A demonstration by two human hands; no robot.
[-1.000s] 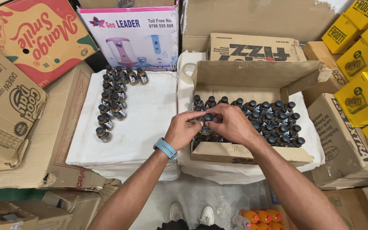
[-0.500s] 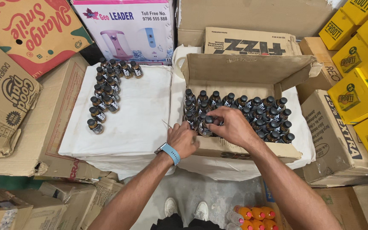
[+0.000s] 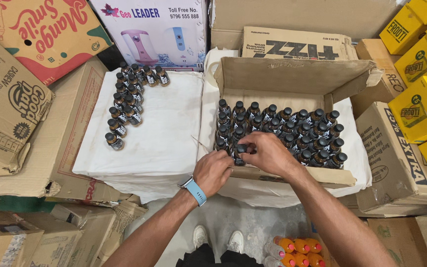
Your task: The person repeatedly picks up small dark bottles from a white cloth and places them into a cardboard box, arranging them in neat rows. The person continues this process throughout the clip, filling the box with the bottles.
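An open cardboard box (image 3: 282,76) holds several small dark bottles with black caps (image 3: 302,131). My right hand (image 3: 269,154) pinches one bottle (image 3: 239,150) at the box's front left, fingers closed on its cap and neck. Just left of it, my left hand (image 3: 213,170), with a blue watch on the wrist, has its fingers curled over the box's front left corner. Both forearms reach in from the bottom of the view.
A cluster of the same bottles (image 3: 124,104) stands on a white covered surface (image 3: 164,133) left of the box. A tape roll (image 3: 209,69) lies behind. Cardboard cartons ring the area, with yellow cartons (image 3: 421,99) at right. Orange bottles (image 3: 297,245) and my shoes (image 3: 201,236) are on the floor.
My left hand let go of the bottle and dropped to the box's front left corner. My right hand lowered the bottle among the others at the front of the box.
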